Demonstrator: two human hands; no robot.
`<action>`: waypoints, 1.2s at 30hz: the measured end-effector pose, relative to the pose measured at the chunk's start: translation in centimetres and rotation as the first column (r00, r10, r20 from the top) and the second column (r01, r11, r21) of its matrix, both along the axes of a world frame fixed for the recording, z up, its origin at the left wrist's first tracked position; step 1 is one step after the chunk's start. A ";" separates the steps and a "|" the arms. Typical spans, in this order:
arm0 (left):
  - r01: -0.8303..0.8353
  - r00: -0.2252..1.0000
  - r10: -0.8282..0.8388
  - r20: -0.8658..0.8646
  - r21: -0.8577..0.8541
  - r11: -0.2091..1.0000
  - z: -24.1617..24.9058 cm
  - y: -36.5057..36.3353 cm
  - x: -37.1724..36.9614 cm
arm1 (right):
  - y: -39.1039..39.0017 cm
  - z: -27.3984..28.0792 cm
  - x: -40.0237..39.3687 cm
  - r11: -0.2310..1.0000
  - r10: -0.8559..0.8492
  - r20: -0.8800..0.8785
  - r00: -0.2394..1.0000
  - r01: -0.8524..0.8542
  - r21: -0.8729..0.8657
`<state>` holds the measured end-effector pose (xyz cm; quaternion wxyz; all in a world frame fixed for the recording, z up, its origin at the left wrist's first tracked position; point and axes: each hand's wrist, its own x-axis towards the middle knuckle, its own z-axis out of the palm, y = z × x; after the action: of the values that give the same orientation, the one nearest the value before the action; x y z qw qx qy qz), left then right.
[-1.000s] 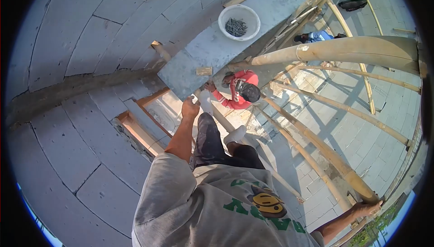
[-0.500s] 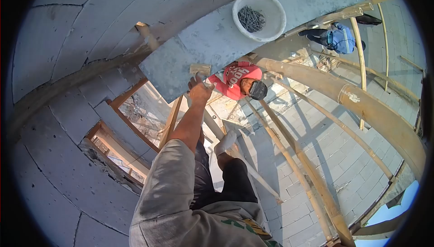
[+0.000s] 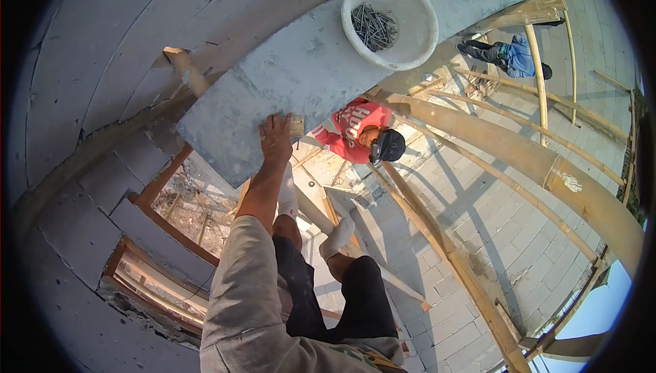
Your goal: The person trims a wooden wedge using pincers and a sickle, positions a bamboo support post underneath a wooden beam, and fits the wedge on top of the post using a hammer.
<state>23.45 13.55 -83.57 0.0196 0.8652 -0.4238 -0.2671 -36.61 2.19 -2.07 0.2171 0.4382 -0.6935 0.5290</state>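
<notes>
Left hand [image 3: 275,139] partly covers wood block [image 3: 297,127] on gray board [image 3: 236,110], left of center, can't tell if grasping; tub [image 3: 418,21] of nails [image 3: 374,28] top center; right hand out of view.

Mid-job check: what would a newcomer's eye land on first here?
Probably the white bowl of nails, standing on the grey board at the top of the view. Next, the co-worker in red, below the board near the middle. Then the left hand, at the board's near edge beside a small wood block.
</notes>
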 end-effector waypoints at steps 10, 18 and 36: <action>-0.337 0.758 0.476 -0.446 0.358 0.871 9.8 -1.7 -1.2 | 4.0 2.0 -2.1 0.995 -0.093 0.121 0.988 0.096 -0.026; -0.323 0.632 0.357 -0.688 0.186 0.928 25.4 -1.4 4.6 | 0.4 -0.1 4.6 0.989 -0.006 0.318 0.948 0.054 -0.140; -0.338 0.565 0.128 -0.815 -0.086 0.937 50.6 -8.2 -2.6 | 2.0 0.4 -5.5 0.994 0.038 0.505 0.862 0.021 -0.111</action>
<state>20.86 5.32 -32.96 0.3434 0.6932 -0.2791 -0.5688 -42.12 4.17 -1.72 0.0497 0.2739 -0.6932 0.6648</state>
